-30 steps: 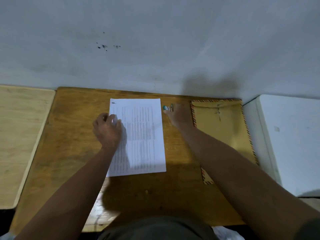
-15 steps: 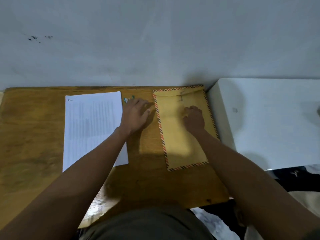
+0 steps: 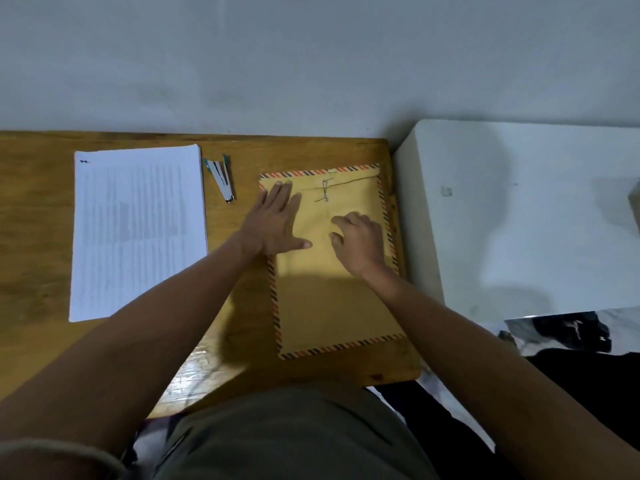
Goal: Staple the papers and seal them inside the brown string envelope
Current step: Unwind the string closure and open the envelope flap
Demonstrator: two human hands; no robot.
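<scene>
Flat and open, the left hand (image 3: 277,225) presses the brown string envelope with striped border (image 3: 332,289), while the right hand (image 3: 360,239) rests on it with fingers curled, holding nothing. Envelope, white stapled papers (image 3: 138,233) and teal-tipped metal stapler (image 3: 221,178) lie on a worn wooden desk (image 3: 38,237) against a grey wall (image 3: 311,57), a white cabinet (image 3: 519,216) alongside.

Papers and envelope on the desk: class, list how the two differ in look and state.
The papers are white and printed; the envelope is brown with a striped border. The papers lie untouched, while the left hand and right hand rest on the envelope. Both lie flat on the wooden desk.
</scene>
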